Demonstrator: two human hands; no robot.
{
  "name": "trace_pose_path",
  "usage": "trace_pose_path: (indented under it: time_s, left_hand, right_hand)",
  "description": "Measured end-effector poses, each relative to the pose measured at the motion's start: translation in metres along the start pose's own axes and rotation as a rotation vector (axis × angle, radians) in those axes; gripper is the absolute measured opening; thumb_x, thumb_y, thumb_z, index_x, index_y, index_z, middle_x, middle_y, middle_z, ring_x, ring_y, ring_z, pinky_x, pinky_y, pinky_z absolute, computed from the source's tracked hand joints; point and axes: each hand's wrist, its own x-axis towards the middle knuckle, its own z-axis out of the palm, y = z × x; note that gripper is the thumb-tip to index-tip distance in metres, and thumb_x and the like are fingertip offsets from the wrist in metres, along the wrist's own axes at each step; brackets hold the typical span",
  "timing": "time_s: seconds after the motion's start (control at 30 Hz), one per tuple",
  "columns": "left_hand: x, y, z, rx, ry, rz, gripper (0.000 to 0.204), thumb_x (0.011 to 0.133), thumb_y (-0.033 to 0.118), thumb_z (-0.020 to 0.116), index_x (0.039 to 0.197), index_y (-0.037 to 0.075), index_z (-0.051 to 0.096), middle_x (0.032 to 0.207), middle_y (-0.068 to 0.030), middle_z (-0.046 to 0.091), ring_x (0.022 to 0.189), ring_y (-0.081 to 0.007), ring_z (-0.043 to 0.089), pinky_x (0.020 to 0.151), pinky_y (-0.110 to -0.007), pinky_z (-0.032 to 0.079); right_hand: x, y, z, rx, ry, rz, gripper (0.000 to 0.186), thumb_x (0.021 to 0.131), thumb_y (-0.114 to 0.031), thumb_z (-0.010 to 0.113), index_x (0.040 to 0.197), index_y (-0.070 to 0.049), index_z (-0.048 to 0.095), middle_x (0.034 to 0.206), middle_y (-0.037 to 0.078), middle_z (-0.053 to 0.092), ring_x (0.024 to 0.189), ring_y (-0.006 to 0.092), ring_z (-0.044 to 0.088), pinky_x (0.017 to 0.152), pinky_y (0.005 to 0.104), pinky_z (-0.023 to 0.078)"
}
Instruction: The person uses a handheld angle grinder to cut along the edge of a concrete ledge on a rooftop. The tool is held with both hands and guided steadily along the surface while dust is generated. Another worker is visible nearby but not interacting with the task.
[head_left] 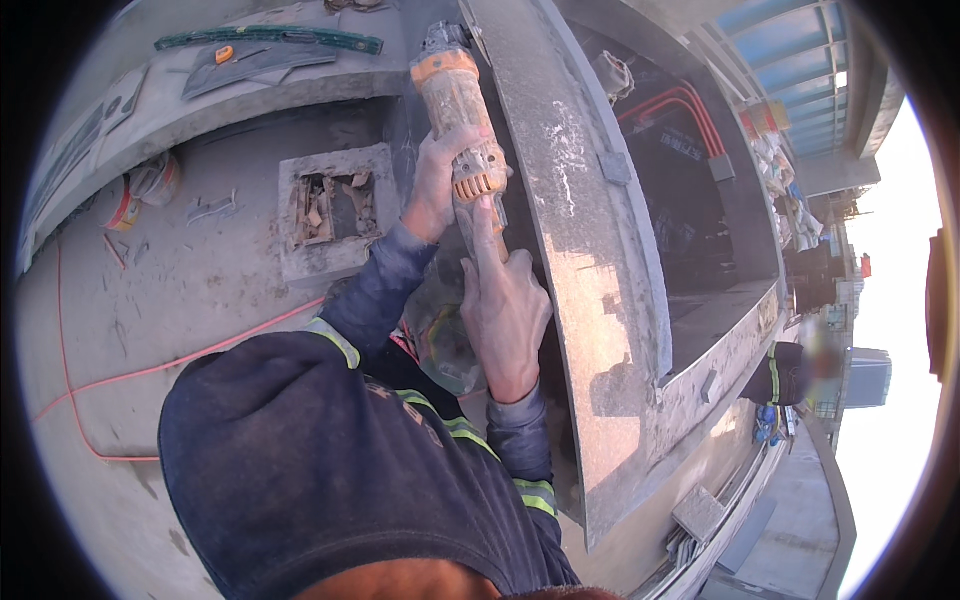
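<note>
An orange, dust-covered angle grinder (462, 110) points away from me, its head at the far end beside the near edge of a grey stone slab (565, 215). My left hand (440, 180) is closed around the middle of its body. Behind it, my right hand (508, 315) grips the rear handle, with the index finger stretched forward along the housing. The grinder's disc cannot be made out. The slab runs lengthwise just right of both hands, with white scuffs and a sunlit lower part. Dark sleeves with yellow-green bands cover my forearms.
Left of me, a square opening (335, 205) holds rubble, and a red hose (190, 358) crosses the floor. Buckets (150, 185) stand farther left. A green level (270, 38) and an orange tape measure (224, 55) lie on a ledge. Another person's dark sleeve (778, 375) shows at right.
</note>
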Motion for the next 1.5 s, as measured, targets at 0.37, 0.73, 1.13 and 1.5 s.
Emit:
trace_pose_path:
  time_s: [0.37, 0.73, 1.13, 1.5]
  left_hand:
    - [-0.021, 0.0, 0.011, 0.061, 0.023, 0.02, 0.043, 0.096, 0.031, 0.071, 0.121, -0.003, 0.061, 0.095, -0.016, 0.072, 0.077, -0.0268, 0.077, 0.067, -0.039, 0.066]
    - [-0.036, -0.005, 0.011, 0.003, 0.012, 0.016, 0.039, 0.096, 0.028, 0.071, 0.118, -0.003, 0.061, 0.096, -0.0169, 0.072, 0.075, -0.0282, 0.077, 0.065, -0.039, 0.067]
    - [-0.016, 0.003, 0.004, 0.034, 0.014, -0.014, 0.041, 0.097, 0.03, 0.07, 0.119, -0.003, 0.062, 0.096, -0.0154, 0.072, 0.08, -0.027, 0.078, 0.07, -0.037, 0.066]
    - [-0.016, -0.004, 0.004, 0.036, -0.004, -0.012, 0.041, 0.097, 0.028, 0.071, 0.121, -0.003, 0.062, 0.097, -0.0161, 0.072, 0.081, -0.0271, 0.078, 0.068, -0.038, 0.067]
  right_hand:
    - [-0.015, 0.002, -0.009, -0.014, -0.036, 0.032, 0.092, 0.093, -0.017, 0.08, 0.173, -0.028, 0.035, 0.082, 0.017, 0.057, 0.062, 0.0347, 0.065, 0.056, 0.0471, 0.053]
    - [-0.032, -0.001, -0.017, -0.021, -0.055, 0.026, 0.092, 0.093, -0.017, 0.08, 0.173, -0.027, 0.035, 0.083, 0.016, 0.056, 0.065, 0.0347, 0.066, 0.056, 0.0473, 0.053]
    - [-0.007, -0.006, -0.017, 0.008, -0.101, 0.063, 0.09, 0.094, -0.017, 0.079, 0.172, -0.028, 0.037, 0.083, 0.017, 0.054, 0.063, 0.035, 0.064, 0.056, 0.0471, 0.05]
    - [-0.015, -0.003, -0.015, -0.013, -0.06, 0.055, 0.091, 0.094, -0.017, 0.08, 0.173, -0.029, 0.036, 0.083, 0.016, 0.055, 0.064, 0.0348, 0.064, 0.056, 0.0478, 0.051]
